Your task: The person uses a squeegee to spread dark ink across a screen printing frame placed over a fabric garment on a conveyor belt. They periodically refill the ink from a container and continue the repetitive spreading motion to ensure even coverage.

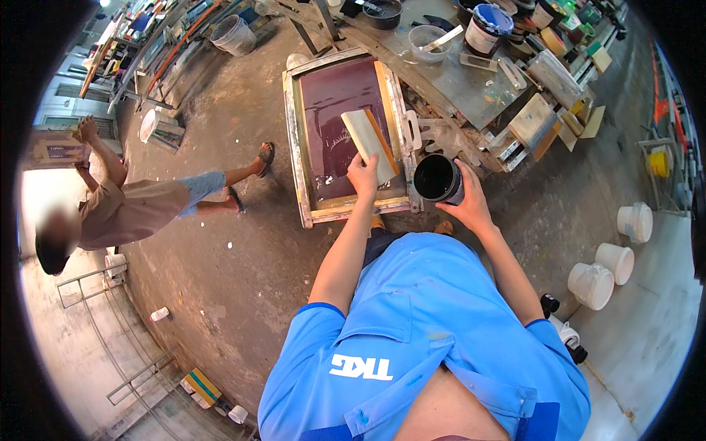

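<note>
My left hand [363, 176] is closed on a squeegee [359, 134] with a pale wooden handle and an orange blade. The squeegee is tilted over a screen-printing frame [295, 140] that holds dark maroon mesh [331, 92]; I cannot tell whether the blade touches it. My right hand [471, 204] is wrapped round a black tub [441, 192] at the frame's near right corner. The tub's open mouth faces up toward me, dark inside; how full it is cannot be made out.
A worktable [471, 95] at the far right bears a clear bowl [429, 45], a blue-topped bucket [488, 29] and several squeegees. Left, another person [140, 209] walks with a cardboard box [53, 150]. White buckets [591, 285] stand right; a pail [233, 35] stands far left.
</note>
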A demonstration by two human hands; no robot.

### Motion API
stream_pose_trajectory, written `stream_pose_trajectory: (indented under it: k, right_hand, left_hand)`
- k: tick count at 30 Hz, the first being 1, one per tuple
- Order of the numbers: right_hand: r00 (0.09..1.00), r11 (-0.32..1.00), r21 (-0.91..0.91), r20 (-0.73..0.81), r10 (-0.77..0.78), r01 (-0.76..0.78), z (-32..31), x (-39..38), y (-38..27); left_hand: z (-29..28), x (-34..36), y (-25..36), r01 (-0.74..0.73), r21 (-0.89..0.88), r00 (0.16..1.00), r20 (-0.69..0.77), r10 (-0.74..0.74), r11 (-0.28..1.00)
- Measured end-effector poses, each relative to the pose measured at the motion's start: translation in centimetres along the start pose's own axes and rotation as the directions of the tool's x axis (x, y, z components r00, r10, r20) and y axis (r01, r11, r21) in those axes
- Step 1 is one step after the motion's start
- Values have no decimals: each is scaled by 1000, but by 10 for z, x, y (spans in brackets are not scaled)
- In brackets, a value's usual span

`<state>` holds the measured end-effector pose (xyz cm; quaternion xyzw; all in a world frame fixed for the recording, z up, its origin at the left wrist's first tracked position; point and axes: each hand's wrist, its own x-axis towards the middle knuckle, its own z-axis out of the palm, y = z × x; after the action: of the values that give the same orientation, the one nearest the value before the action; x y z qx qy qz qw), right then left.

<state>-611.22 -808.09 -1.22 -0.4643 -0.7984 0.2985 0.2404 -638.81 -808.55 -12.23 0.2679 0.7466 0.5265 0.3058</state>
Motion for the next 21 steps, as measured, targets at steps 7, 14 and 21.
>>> stream_pose_trajectory:
  k: [7, 14, 21]
  right_hand:
    - [994, 998, 24, -96, 52, -49, -7, -20, 6]
    - [992, 997, 41, -105, 75, -72, -9, -30, 2]
    - [992, 993, 75, -85, 93, -87, -4, -33, 8]
  left_hand:
    - [-35, -11, -43, -35, 118, 994, 105, 23, 992]
    - [-165, 40, -29, -182, 487, 957, -114, 268, 854]
    - [-124, 10, -16, -75, 647, 985, -70, 157, 759]
